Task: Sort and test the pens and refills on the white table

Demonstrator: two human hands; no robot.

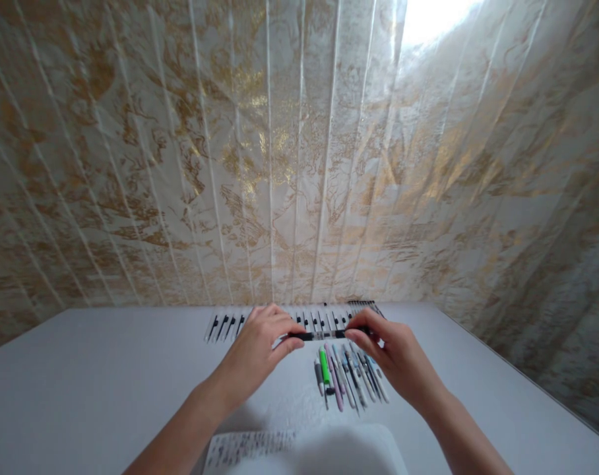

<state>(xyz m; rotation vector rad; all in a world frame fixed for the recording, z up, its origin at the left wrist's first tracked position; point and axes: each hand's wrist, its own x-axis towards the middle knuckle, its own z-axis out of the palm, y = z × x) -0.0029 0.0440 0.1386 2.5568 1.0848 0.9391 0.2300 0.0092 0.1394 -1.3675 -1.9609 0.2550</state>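
Observation:
My left hand [260, 343] pinches the black left end of a pen [321, 336] between thumb and fingers. At the pen's other black end, my right hand [393, 346] closes in a pinch too. The pen lies level between them, with a clear stretch in its middle; whether it is one piece or two cannot be made out. Just below it on the table lies a group of several pens [351, 376], some white, lilac or dark, with a bright green marker [324, 365] at their left. Behind my hands runs a row of clear pens with black parts [225, 325].
The white table [106, 369] meets a wall covering [260, 165] of shiny white and gold sheet. A sheet or pad with rows of small marks [252, 443] lies at the near edge, partly in shadow. Dark-tipped pens [366, 306] lie at the back right.

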